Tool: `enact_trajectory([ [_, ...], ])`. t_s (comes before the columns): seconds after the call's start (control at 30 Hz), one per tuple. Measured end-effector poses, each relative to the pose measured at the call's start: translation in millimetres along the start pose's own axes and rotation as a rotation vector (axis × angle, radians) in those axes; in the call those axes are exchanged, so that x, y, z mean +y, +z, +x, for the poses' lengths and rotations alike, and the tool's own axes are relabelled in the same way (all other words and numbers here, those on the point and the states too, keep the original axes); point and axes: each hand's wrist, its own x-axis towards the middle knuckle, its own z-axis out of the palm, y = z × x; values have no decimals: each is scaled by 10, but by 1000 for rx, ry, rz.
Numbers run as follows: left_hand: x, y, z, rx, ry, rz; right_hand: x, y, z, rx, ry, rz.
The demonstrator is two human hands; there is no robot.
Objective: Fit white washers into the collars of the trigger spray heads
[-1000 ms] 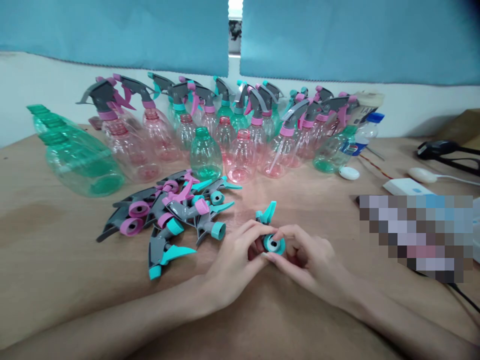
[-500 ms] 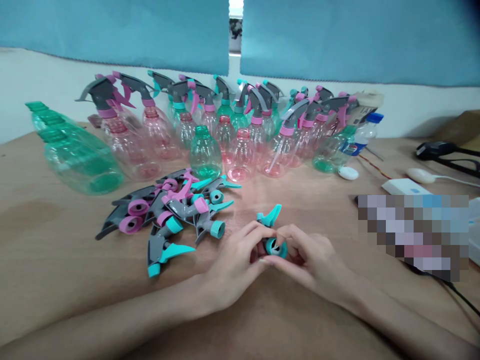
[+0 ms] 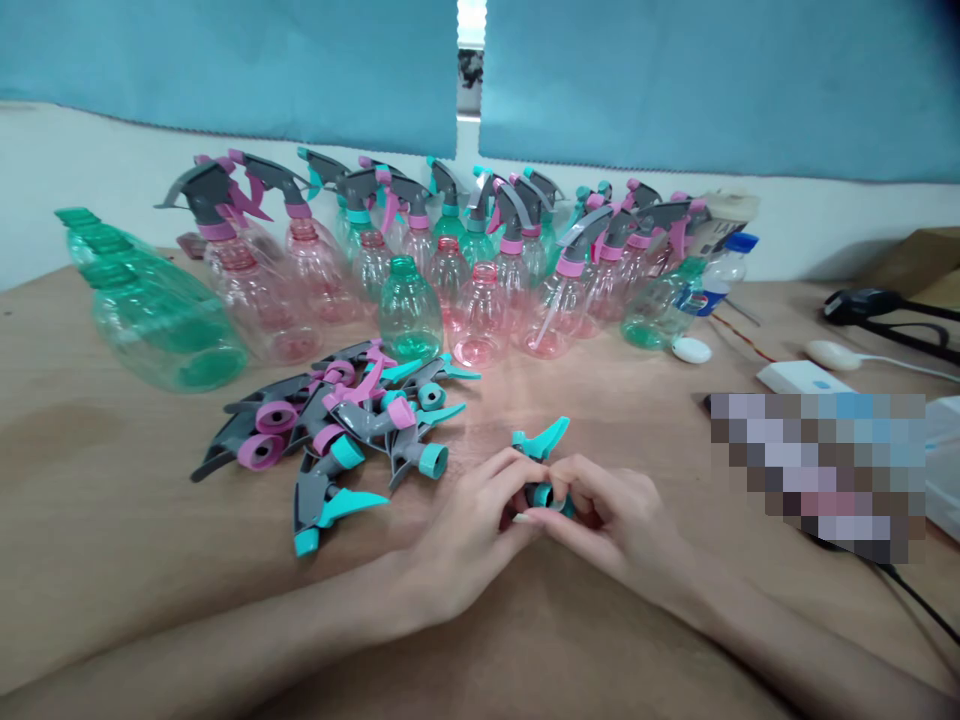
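Note:
A grey and turquoise trigger spray head (image 3: 545, 440) is held low over the table between both hands. My left hand (image 3: 484, 515) is closed around its left side, thumb and fingertips gripping it. My right hand (image 3: 619, 505) pinches at its turquoise collar, thumb below and index finger above. The turquoise trigger sticks up beyond my fingertips, and the collar's opening is partly covered by my fingers. To the left lies a heap of loose spray heads (image 3: 367, 415) in grey with pink or turquoise parts. One with a turquoise trigger (image 3: 352, 505) is closest to my left hand.
Several pink and green spray bottles stand behind, some topped with spray heads, such as a pink bottle (image 3: 555, 320); an open green bottle (image 3: 411, 320) is in front. Green bottles (image 3: 161, 310) stand at left. At right are a blue-capped bottle (image 3: 724, 275), a white oval object (image 3: 691, 350) and cables.
My right fingers have shifted at the spray head's collar, and its opening is now more covered. The trigger has tilted slightly to the right. The heap and bottles have not moved.

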Motion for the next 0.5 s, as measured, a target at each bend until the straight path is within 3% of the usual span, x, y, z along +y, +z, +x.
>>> enact_trajectory([
  [0.2,-36,-41,46,170,-156,-99,7,87,-36,-113,-24,143],
  [0.33,-26,-48,53,99,-132,-65,114,91,-45,-26,76,190],
  [0.5,-17,-38,37,85,-131,-57,172,87,-52,-13,57,210],
])
